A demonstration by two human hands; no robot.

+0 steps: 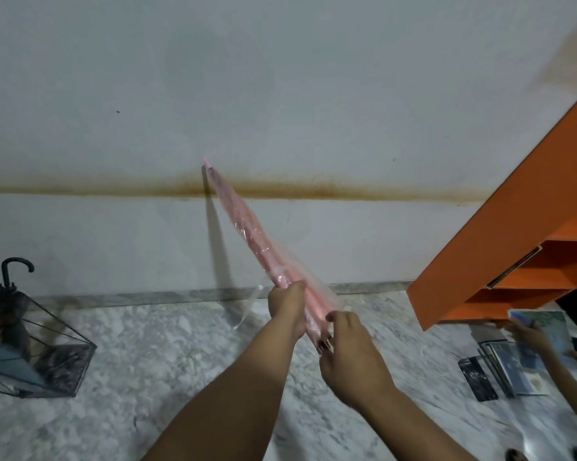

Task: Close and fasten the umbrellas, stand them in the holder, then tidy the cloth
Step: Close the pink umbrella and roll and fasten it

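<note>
Both hands (317, 331) clasp pink umbrella (260, 247).

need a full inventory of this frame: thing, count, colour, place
pink umbrella: 1, pink, closed, clear plastic around it, centre, tip up toward the wall
wire umbrella holder: 1, black, on the floor at left
black umbrella: 1, black with hooked handle, standing in the holder
cloth: 1, grey-blue, inside the holder
orange shelf unit: 1, orange, at right
books or cards: several, dark and blue, on the floor at right
another person's hands: 2, far right, over the books
wall: white with a brown stain band
floor: grey-white marble
left hand: 1, gripping the pink umbrella
right hand: 1, on the umbrella's lower end
</note>
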